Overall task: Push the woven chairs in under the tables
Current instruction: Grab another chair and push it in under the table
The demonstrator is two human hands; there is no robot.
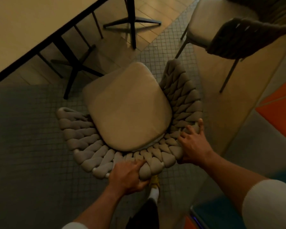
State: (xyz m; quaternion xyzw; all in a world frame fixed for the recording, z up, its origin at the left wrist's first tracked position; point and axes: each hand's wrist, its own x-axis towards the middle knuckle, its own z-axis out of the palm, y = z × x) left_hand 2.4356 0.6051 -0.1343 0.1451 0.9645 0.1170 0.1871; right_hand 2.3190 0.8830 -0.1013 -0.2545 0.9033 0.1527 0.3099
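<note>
both hands on woven chair (82, 138), left hand (129, 176) gripping its rim, right hand (192, 144) spread flat

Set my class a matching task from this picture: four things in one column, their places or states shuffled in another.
1 seat cushion
2 table
3 darker chair
4 left hand

a upper right
b gripping the back rim of the woven chair
c upper left
d middle of the view

Pairs: 1-d, 2-c, 3-a, 4-b
</note>
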